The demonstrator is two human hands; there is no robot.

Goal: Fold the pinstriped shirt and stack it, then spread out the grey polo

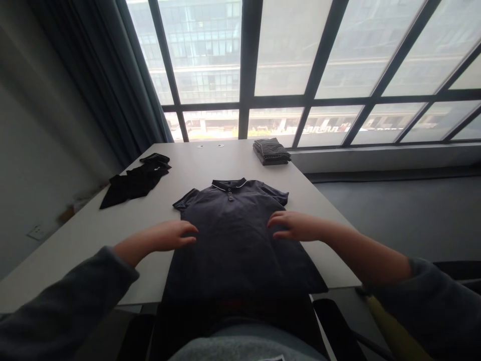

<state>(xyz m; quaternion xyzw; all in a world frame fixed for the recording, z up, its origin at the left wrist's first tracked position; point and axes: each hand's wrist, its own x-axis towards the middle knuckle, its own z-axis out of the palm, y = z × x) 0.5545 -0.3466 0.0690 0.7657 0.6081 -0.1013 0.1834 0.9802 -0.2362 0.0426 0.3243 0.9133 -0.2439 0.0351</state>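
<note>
A dark polo shirt [233, 240] lies spread front side up on the white table, its collar toward the window and its hem at the near edge. The collar is black with a white trim line, above a short buttoned placket. My left hand [171, 235] is over the shirt's left side, fingers apart and holding nothing. Over the right side, my right hand [295, 225] has its thumb and fingers apart, also with nothing between them. Whether either hand touches the cloth I cannot tell.
On the white table [203, 165], a rumpled black garment [137, 180] lies at the far left. A folded stack of striped clothing [272, 151] sits at the far right corner. Beyond are a large window and a dark curtain [108, 75]. Chair armrests [334, 321] stand near me.
</note>
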